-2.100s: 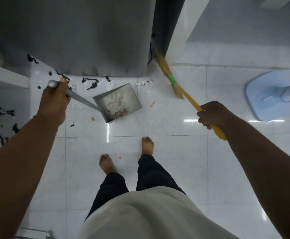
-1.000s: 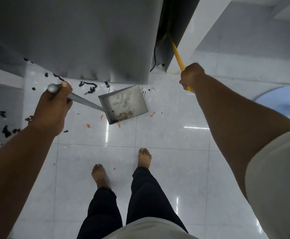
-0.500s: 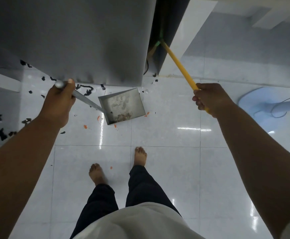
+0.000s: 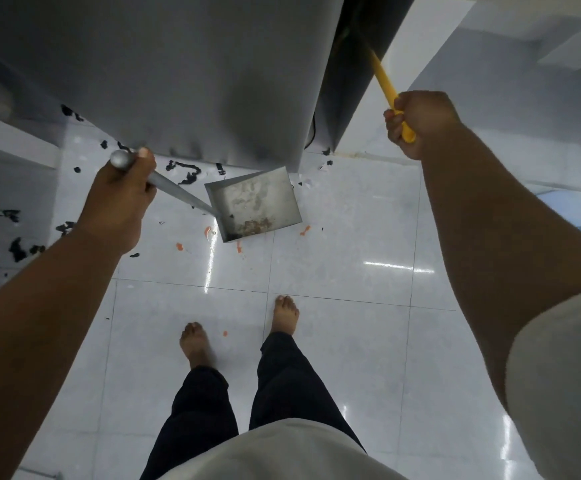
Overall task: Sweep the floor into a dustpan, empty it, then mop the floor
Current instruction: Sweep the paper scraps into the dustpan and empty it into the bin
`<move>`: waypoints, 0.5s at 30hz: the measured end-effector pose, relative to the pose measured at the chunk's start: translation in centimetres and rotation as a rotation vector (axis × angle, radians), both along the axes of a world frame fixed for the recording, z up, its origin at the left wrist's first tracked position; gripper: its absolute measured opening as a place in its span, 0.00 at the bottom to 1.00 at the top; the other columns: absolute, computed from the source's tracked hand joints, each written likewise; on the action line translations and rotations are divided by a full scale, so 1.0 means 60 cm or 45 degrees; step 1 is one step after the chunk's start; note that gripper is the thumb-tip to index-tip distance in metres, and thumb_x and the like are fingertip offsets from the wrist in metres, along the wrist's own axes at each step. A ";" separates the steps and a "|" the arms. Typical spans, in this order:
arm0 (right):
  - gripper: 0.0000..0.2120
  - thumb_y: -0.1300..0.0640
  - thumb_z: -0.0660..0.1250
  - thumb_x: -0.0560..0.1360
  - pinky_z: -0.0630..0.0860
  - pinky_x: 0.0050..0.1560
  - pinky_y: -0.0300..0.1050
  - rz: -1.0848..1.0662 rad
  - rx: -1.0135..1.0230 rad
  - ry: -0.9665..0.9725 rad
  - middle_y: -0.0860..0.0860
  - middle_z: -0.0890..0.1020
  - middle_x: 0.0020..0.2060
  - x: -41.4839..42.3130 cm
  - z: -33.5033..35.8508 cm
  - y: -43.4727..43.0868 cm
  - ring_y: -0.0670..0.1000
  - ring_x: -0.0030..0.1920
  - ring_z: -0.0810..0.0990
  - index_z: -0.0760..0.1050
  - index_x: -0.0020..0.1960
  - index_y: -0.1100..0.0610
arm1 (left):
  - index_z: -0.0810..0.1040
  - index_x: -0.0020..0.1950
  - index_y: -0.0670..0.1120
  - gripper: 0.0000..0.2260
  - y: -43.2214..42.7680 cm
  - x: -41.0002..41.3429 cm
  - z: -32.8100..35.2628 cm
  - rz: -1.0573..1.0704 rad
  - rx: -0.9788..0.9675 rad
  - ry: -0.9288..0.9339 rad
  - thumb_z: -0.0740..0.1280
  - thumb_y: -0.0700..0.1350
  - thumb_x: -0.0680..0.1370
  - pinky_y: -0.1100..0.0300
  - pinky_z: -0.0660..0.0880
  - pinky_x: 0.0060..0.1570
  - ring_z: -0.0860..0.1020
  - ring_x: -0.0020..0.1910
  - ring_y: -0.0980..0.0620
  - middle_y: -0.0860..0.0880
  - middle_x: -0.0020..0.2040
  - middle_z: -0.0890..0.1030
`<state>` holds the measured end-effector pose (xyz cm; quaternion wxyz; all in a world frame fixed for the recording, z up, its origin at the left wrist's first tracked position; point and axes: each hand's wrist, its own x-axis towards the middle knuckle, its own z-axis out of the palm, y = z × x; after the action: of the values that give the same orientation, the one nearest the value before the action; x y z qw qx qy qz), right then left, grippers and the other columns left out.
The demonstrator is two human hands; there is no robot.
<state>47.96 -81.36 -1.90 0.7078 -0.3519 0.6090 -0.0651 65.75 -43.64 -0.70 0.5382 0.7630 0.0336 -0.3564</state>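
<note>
A: Head view. How are the grips?
B: The left hand (image 4: 119, 199) is clenched round the top of the metal handle (image 4: 175, 194). The dustpan (image 4: 258, 206) is held ahead and right of that grip, so the crumbs (image 4: 254, 225) sit at its near edge. Whether it touches the floor cannot be told.
A: And the right?
B: The right hand (image 4: 420, 123) is wrapped round the end of the yellow broom stick (image 4: 384, 81). The stick is run up and away from the grip into the dark gap (image 4: 361, 46) beside the grey cabinet (image 4: 178, 81). The bristles are hidden in there. It is judged that dirt is meant to be drawn out toward the pan.
A: What about the floor?
B: Glossy white tiles (image 4: 334, 341) with lamp glare. Orange bits (image 4: 304, 230) are scattered just beside the pan. Black scraps (image 4: 188, 171) are strewn between the left grip and the cabinet foot, with more further left. Bare feet (image 4: 195, 344) are planted below both grips. Mopping is judged not yet started.
</note>
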 end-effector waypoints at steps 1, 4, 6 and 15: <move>0.04 0.60 0.60 0.79 0.70 0.26 0.35 -0.048 0.057 -0.043 0.53 0.75 0.34 0.015 -0.008 -0.010 0.45 0.23 0.71 0.70 0.49 0.61 | 0.76 0.64 0.45 0.18 0.002 0.001 -0.003 -0.004 -0.006 -0.006 0.65 0.56 0.81 0.54 0.72 0.70 0.78 0.65 0.53 0.45 0.65 0.80; 0.06 0.62 0.57 0.81 0.66 0.24 0.34 -0.123 0.140 -0.061 0.54 0.74 0.34 0.055 -0.037 -0.018 0.45 0.24 0.69 0.69 0.46 0.63 | 0.79 0.55 0.52 0.15 0.007 0.001 -0.012 -0.010 -0.008 -0.021 0.68 0.60 0.76 0.53 0.72 0.70 0.79 0.63 0.56 0.53 0.57 0.82; 0.09 0.63 0.54 0.81 0.63 0.21 0.34 -0.117 0.169 -0.039 0.53 0.72 0.33 0.069 -0.067 0.001 0.45 0.24 0.67 0.68 0.44 0.62 | 0.82 0.46 0.58 0.13 0.011 -0.003 -0.015 0.014 -0.004 -0.030 0.70 0.65 0.70 0.55 0.72 0.68 0.80 0.62 0.57 0.57 0.53 0.83; 0.08 0.63 0.55 0.81 0.62 0.18 0.32 -0.217 0.443 0.116 0.54 0.71 0.31 -0.091 -0.169 0.165 0.47 0.23 0.66 0.67 0.44 0.61 | 0.83 0.45 0.60 0.12 0.029 -0.017 -0.018 0.014 0.010 -0.001 0.70 0.66 0.69 0.56 0.74 0.63 0.81 0.59 0.61 0.59 0.55 0.84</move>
<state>42.53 -71.44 -12.05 0.7216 -0.1740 0.6701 -0.0027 64.74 -41.87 -1.78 0.5372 0.7651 0.0390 -0.3529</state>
